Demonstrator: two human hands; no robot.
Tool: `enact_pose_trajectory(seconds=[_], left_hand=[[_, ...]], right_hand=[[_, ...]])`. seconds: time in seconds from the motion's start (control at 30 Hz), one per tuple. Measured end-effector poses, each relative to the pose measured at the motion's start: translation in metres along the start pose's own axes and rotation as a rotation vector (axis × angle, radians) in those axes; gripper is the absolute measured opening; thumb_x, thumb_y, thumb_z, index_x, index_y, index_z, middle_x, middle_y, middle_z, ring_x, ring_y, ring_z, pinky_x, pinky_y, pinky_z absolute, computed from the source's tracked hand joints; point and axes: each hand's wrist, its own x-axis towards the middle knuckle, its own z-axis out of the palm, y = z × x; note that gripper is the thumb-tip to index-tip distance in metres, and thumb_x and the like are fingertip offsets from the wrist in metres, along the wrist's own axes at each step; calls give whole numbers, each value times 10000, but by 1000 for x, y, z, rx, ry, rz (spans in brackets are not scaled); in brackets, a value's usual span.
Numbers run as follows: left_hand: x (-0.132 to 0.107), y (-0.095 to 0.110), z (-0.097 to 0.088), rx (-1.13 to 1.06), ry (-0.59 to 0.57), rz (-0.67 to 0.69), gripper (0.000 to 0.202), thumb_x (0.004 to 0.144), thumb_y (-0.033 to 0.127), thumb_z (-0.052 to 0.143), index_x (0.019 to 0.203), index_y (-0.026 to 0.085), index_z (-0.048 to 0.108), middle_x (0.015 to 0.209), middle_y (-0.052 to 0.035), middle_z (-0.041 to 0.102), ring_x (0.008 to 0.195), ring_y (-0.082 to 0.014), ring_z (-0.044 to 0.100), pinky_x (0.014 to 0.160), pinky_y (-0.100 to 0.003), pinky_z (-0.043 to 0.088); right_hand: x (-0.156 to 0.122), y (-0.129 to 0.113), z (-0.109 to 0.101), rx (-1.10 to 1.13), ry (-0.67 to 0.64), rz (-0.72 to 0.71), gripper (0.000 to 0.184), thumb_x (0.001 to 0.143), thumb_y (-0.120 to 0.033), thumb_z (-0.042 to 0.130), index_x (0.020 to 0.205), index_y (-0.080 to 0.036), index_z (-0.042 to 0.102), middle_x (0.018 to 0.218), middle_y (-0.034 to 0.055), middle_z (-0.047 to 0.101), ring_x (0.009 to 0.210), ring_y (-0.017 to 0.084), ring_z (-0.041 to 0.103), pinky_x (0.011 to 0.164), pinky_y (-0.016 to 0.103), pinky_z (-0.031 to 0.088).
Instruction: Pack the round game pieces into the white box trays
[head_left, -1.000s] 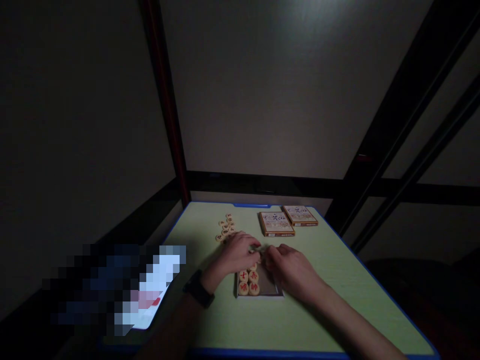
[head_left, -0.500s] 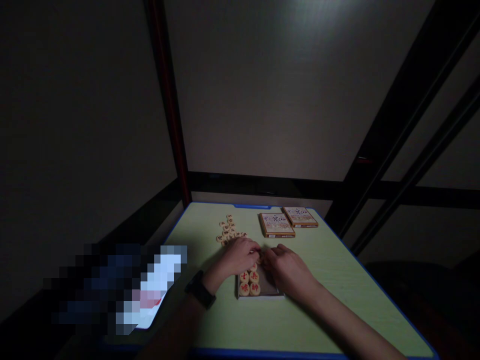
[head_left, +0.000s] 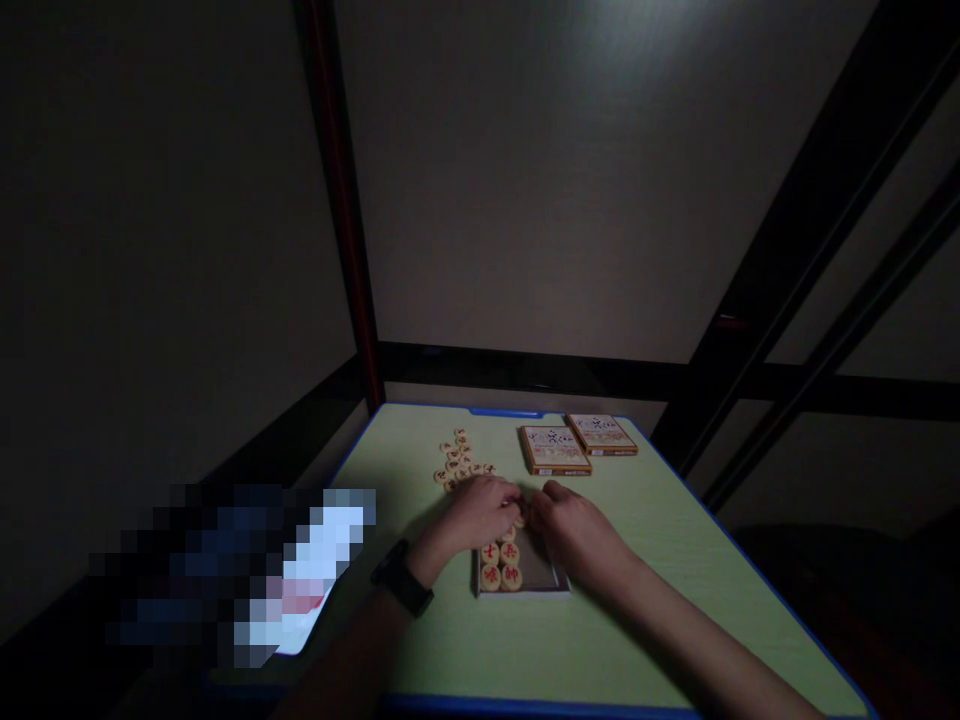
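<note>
On a green table (head_left: 615, 630) lies a shallow grey tray (head_left: 538, 572) holding several round wooden chess pieces with red characters (head_left: 501, 566). My left hand (head_left: 480, 512), with a dark watch on its wrist, curls over the tray's far left part, fingers pinched around a piece. My right hand (head_left: 571, 525) rests over the tray's far right part with fingers bent, its fingertips meeting the left hand's. What the right fingers hold is hidden. A loose heap of chess pieces (head_left: 459, 462) lies just beyond my left hand.
Two flat printed boxes (head_left: 555, 448) (head_left: 602, 434) lie side by side at the table's far edge. A blurred-out object covers the table's left near corner. Dark frame bars rise behind and to the right. The room is dim.
Both hands have crept slightly away from me along the tray, uncovering more of its near part. The heap of loose pieces shows more fully.
</note>
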Motion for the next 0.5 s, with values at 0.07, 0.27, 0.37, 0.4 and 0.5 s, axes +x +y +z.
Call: enact_pose_trajectory(seconds=[0.07,0.27,0.37,0.4,0.5], left_hand=[[0,0,0,-4,7,3,248,790,168,488,800,200,734,856,-48,733,835,-194,626,800,-268,457],[1,-6,6,-20,29,18,248,797,163,489,798,201,735,861,-50,733,845,-200,626,833,-283,454],[1,-7,6,-23,28,6,262,794,160,482,819,200,740,888,-56,740,866,-207,631,857,-297,455],[1,-6,5,-27,26,0,268,793,159,479,821,198,742,895,-61,742,874,-212,634,866,-304,455],[1,-4,0,-70,44,-14,293,785,143,471,866,188,750,942,-72,746,917,-223,640,899,-325,456]], right_hand=[[1,0,0,10,6,-1,197,898,-95,479,1002,-161,633,897,80,619,780,175,631,668,253,414],[2,1,2,43,22,-9,218,863,-68,488,1004,-150,632,902,80,607,775,178,621,671,257,418],[3,1,2,64,12,-11,213,838,-65,511,998,-146,626,915,80,597,788,176,612,688,255,422],[3,1,2,74,13,-11,211,833,-65,515,995,-146,622,924,81,594,785,173,607,690,255,423],[2,2,0,142,33,-10,171,839,-73,506,950,-145,614,932,74,582,758,158,589,682,252,421]])
